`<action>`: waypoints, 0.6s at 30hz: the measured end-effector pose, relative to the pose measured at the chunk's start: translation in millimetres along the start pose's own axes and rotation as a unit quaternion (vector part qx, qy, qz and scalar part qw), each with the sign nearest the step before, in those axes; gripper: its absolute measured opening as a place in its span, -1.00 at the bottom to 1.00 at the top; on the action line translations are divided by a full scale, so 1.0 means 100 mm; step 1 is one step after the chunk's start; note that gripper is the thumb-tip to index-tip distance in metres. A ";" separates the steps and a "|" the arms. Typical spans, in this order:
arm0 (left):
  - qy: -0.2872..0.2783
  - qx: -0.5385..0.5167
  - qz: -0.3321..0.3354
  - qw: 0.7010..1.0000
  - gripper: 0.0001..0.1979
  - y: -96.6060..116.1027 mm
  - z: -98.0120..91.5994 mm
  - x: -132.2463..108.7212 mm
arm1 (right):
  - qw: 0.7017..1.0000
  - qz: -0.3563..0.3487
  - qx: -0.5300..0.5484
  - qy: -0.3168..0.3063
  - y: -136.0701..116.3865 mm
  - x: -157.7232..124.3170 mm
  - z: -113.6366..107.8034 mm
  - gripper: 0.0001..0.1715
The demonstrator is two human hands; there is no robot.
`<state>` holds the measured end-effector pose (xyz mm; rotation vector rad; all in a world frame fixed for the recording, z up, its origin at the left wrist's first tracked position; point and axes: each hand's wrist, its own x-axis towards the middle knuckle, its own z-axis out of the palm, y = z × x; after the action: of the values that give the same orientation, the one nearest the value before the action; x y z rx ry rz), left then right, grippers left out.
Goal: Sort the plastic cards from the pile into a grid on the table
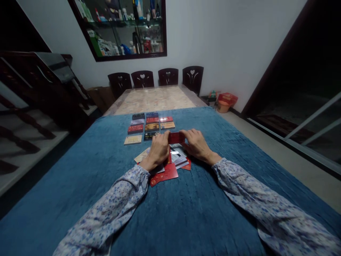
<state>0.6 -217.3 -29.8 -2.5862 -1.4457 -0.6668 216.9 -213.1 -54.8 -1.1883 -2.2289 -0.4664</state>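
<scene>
A dark red card (176, 137) is held upright between my two hands, above a loose heap of cards. My left hand (159, 147) grips its left end, and my right hand (196, 144) has its fingers on the right end. Below lie red cards (165, 174), white cards (178, 154) and others, overlapping at odd angles. Beyond my left hand, several cards stand out in rows, among them a cream card (133, 139), a red card (135, 128), a gold card (152, 127) and a black card (151, 135), partly behind my fingers.
A blue cloth (191, 209) covers the near part of the table; its far part (154, 97) shows a marbled top. Dark chairs (142, 79) line the far end. An orange bin (223, 106) stands on the floor at the right, and a railing (23, 117) is at the left.
</scene>
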 end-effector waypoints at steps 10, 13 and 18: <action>0.024 0.019 0.012 0.999 -0.44 -0.12 -0.05 0.03 | 1.000 -0.007 -0.004 -0.018 -0.03 0.12 -0.04 -0.45; 0.021 0.023 0.020 0.999 -0.43 -0.19 -0.08 0.04 | 0.999 -0.005 -0.006 -0.031 -0.04 0.19 -0.05 -0.43; 0.014 0.035 0.022 0.999 -0.47 -0.27 -0.13 0.05 | 0.999 -0.018 -0.007 -0.040 -0.03 0.30 -0.06 -0.42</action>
<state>-23.7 -202.4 -19.6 -2.5379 -1.3756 -0.6322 203.1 -198.3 -31.2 -1.1956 -2.3213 -0.4579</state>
